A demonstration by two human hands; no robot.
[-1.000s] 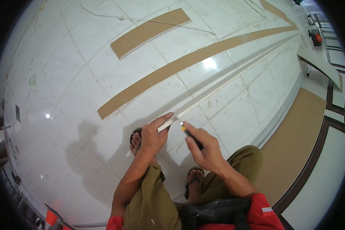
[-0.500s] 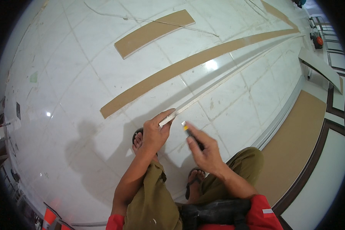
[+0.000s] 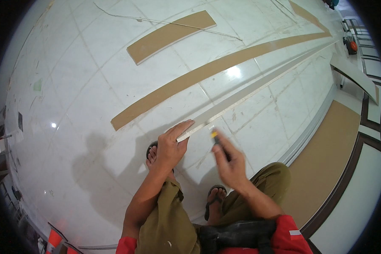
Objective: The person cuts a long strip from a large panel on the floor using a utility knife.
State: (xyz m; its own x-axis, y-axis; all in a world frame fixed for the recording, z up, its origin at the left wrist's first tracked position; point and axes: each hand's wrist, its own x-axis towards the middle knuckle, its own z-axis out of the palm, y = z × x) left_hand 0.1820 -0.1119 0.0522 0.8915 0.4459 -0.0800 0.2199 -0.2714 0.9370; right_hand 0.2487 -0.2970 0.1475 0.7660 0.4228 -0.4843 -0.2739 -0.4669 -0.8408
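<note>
Over the tiled floor (image 3: 72, 106), the left hand (image 3: 172, 146) gripped the near end of a long pale strip (image 3: 241, 95), which stretched toward the upper right beside a flat brown strip (image 3: 190, 79). The right hand (image 3: 232, 163), slightly blurred, held a black-and-yellow knife (image 3: 216, 138) by the pale strip's nearer edge, though whether its tip touched could not be told. Compared with half a second earlier, the knife had shifted rightward and the pale strip showed more of its grey face, while the left hand had stayed put.
</note>
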